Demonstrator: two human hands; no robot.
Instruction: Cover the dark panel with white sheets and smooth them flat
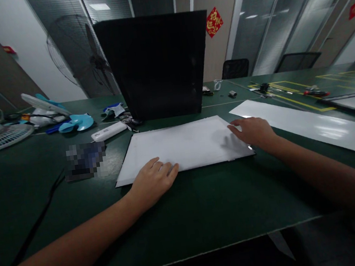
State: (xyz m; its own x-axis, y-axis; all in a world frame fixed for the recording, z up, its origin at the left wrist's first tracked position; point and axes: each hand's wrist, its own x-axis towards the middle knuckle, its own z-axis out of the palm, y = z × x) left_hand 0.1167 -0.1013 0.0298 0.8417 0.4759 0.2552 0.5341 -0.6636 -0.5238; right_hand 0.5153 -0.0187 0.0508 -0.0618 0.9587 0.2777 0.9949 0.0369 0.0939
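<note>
A white rectangular sheet [185, 143] lies flat on the table, with a thin dark frame edge showing along its left side and front right corner. My left hand [154, 181] rests over its front edge, left of the middle, palm down with the fingers a little bent and spread. Over the right edge is my right hand [255, 131], thumb and fingers apart and pointing left. Whether its fingertips touch the sheet I cannot tell. Neither hand is closed around anything.
Behind the sheet a large black panel [163, 65] stands upright. A glossy white sheet [306, 123] lies at the right. Leftward are a white stick-shaped device [109, 131], a pixelated object [85, 160], blue fan blades [75, 123] and a white fan grille [3, 138].
</note>
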